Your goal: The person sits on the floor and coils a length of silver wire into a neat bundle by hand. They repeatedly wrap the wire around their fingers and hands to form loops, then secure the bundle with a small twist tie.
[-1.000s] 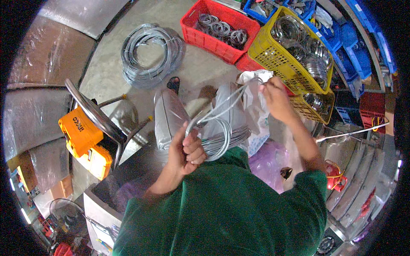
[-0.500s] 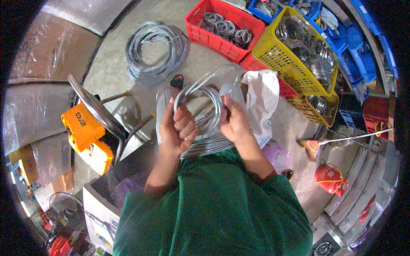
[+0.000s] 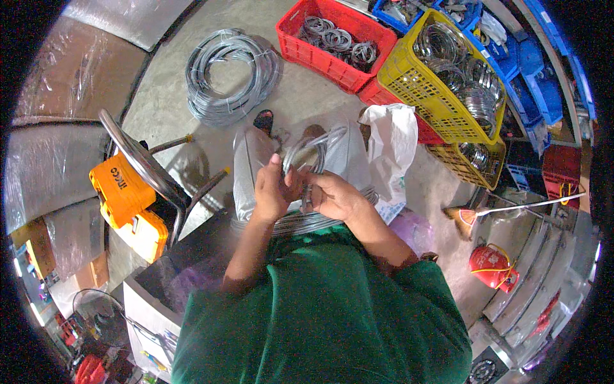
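Observation:
A small coil of grey cable or wire is held over my lap, its loops rising above my fingers. My left hand is closed on the coil's near left side, thumb pointing up. From the other side, my right hand grips the bunched strands, its fingers curled and meeting the left fingers. Part of the coil is hidden behind both hands. Below them, a larger loop of grey wire lies across my lap, near the green shirt. A big tied coil rests on the floor at the far left.
A red crate and a stacked yellow crate hold wire coils at far right. A white bag stands beside my right leg. Left are a metal-framed stool and an orange case; right, a broom and red canister.
My hands have come together and lower, the right moving left toward the left hand. The coil's wide round loop now looks narrower and gathered between them.

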Action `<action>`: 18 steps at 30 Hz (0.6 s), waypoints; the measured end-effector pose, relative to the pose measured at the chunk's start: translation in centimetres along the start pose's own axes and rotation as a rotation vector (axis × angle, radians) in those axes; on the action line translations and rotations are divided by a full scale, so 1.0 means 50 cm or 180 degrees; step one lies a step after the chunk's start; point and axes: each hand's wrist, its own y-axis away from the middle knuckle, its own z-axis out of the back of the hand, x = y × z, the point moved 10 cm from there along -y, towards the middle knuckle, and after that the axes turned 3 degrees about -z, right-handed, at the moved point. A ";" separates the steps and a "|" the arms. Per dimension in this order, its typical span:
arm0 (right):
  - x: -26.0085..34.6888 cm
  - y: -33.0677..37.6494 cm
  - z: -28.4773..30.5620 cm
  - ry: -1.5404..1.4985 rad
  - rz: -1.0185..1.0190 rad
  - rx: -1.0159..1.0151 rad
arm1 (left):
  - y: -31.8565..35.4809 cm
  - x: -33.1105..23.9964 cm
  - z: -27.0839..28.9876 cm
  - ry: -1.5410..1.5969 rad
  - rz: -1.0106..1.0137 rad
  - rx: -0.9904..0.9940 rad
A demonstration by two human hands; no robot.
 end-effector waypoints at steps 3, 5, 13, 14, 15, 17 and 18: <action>0.001 -0.007 0.012 0.0181 -0.0197 -0.0182 | 0.007 -0.022 0.018 -0.1330 -0.0502 -0.0242; 0.010 -0.009 0.020 0.0408 -0.0215 -0.0438 | 0.000 -0.011 0.010 -0.1318 -0.0441 -0.0044; 0.023 0.073 0.073 0.0963 -0.0664 -0.1863 | -0.022 0.094 0.023 0.0834 0.0682 -0.0602; 0.026 0.077 0.071 0.0993 -0.0588 -0.1845 | -0.024 0.105 0.023 0.0776 0.0798 -0.0669; 0.031 0.086 0.079 0.1032 -0.0575 -0.2027 | -0.025 0.115 0.024 0.0737 0.0909 -0.0736; 0.036 0.103 0.091 0.1152 -0.0659 -0.2288 | -0.033 0.122 0.012 0.0776 0.0926 -0.0649; 0.037 0.105 0.089 0.1106 -0.0583 -0.2257 | -0.035 0.124 0.011 0.0788 0.0934 -0.0640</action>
